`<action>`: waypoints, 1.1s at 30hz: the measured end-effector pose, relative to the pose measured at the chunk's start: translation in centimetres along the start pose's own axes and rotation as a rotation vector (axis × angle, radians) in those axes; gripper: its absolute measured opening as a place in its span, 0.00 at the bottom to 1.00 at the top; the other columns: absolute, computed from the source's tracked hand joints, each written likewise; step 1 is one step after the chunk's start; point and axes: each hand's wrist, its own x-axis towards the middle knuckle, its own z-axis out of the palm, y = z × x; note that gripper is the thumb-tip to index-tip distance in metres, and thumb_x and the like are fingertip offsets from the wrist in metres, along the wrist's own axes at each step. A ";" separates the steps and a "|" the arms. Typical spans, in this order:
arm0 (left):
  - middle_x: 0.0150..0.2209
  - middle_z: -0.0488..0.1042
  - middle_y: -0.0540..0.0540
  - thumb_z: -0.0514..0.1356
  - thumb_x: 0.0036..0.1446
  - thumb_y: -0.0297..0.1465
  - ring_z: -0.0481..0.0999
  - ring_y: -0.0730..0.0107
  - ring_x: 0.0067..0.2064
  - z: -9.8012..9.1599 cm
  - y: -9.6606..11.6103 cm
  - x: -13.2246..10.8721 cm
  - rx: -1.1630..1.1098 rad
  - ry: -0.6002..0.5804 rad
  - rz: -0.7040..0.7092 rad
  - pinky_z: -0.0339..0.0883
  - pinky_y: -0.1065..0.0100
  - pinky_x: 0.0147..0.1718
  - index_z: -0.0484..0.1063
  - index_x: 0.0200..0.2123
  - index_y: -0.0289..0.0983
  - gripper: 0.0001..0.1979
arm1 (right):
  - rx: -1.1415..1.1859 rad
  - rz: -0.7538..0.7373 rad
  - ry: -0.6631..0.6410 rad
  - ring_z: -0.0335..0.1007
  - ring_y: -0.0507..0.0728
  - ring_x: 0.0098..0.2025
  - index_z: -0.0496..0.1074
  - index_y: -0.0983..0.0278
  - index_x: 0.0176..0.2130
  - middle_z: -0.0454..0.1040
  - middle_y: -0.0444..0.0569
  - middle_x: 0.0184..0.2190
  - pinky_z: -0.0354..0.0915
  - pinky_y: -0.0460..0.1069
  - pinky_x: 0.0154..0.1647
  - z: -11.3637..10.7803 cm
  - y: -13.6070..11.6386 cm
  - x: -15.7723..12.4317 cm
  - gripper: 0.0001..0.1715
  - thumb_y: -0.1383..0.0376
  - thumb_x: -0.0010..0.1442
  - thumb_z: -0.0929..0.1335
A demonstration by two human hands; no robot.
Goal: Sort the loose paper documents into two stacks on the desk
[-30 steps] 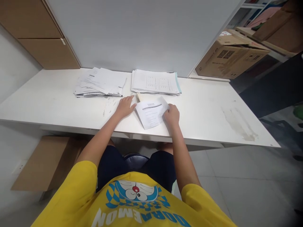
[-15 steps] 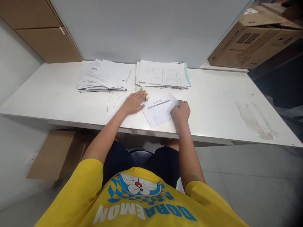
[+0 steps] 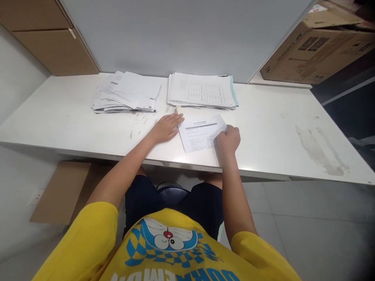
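A printed sheet of paper [image 3: 199, 134] lies on the white table in front of me. My right hand [image 3: 229, 139] is closed on its right edge, with the thumb on top. Fingers stretched out, my left hand [image 3: 167, 127] lies flat at the sheet's left edge. Under its fingertips is a small cream-coloured object [image 3: 178, 109], mostly covered, so its kind cannot be made out. Behind the hands are two paper stacks: an untidy one [image 3: 129, 91] on the left and a neater one [image 3: 200, 90] on the right, with a pale blue edge.
A grey-white panel [image 3: 181, 39] rises behind the white table [image 3: 272, 128]. Brown cartons stand at the back left [image 3: 55, 50] and back right [image 3: 316, 54]. Another cardboard box [image 3: 61, 191] is below the table on the left. Dark smudges mark the tabletop.
The sheet has shifted slightly right and turned a little straighter, with my right hand moving along. My left hand has stayed nearly in place, and its fingers now cover more of the cream object.
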 end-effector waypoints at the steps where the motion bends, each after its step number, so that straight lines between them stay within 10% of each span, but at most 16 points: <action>1: 0.72 0.55 0.45 0.49 0.68 0.34 0.50 0.56 0.73 0.0 0.0 0.0 -0.007 0.001 -0.001 0.46 0.51 0.70 0.56 0.70 0.40 0.28 | 0.007 -0.001 0.004 0.64 0.64 0.38 0.73 0.67 0.45 0.64 0.55 0.38 0.63 0.62 0.46 0.0 0.1 0.0 0.23 0.70 0.51 0.60; 22: 0.67 0.64 0.43 0.48 0.69 0.29 0.59 0.60 0.70 0.9 -0.9 -0.7 -0.028 0.118 0.014 0.56 0.54 0.67 0.65 0.64 0.37 0.23 | 0.604 -0.067 0.222 0.69 0.60 0.48 0.73 0.63 0.49 0.73 0.49 0.44 0.67 0.58 0.52 -0.4 0.8 -0.4 0.25 0.62 0.52 0.63; 33: 0.74 0.45 0.39 0.48 0.69 0.42 0.44 0.55 0.75 1.2 -1.4 -0.3 -0.065 -0.003 -0.232 0.44 0.53 0.71 0.44 0.73 0.34 0.34 | 0.847 0.059 0.199 0.70 0.58 0.45 0.68 0.68 0.49 0.71 0.52 0.43 0.67 0.58 0.53 5.0 -4.5 15.3 0.28 0.68 0.47 0.62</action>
